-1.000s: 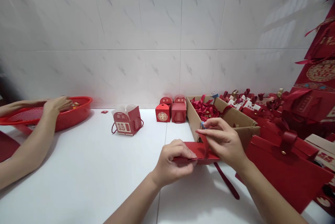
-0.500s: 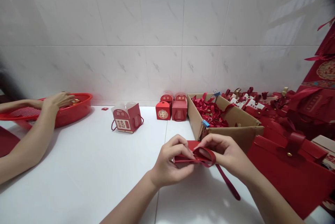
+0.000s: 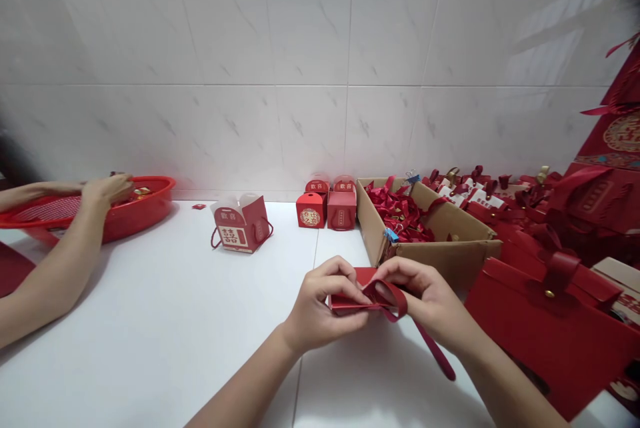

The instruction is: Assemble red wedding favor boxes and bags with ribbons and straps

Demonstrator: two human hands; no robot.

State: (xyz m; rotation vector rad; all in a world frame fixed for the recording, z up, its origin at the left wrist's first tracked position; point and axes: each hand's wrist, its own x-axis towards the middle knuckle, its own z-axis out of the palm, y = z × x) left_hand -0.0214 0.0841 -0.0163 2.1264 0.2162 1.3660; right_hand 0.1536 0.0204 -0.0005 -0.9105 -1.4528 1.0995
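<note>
Between my hands, low over the white table, is a small red gift box [image 3: 347, 305] with a dark red ribbon [image 3: 399, 301] looped at its top. My left hand [image 3: 325, 305] is closed on the box's left side, its fingertips pressing at the base of the loop. My right hand [image 3: 423, 291] pinches the ribbon, with the loop curving round its thumb. One loose strap-like end hangs down below my right hand to the table. The fingers hide where the ribbon meets the box.
An open cardboard box [image 3: 445, 258] of red ribbons stands behind my hands. Red bags [image 3: 555, 328] crowd the right. Small gift boxes [image 3: 240, 225] stand further back. At left, another person's hands work over a red plastic basket [image 3: 145, 208].
My hands keep their grip, with the ribbon loop only slightly shifted. The other person's near hand has moved left and its fingers have curled in.
</note>
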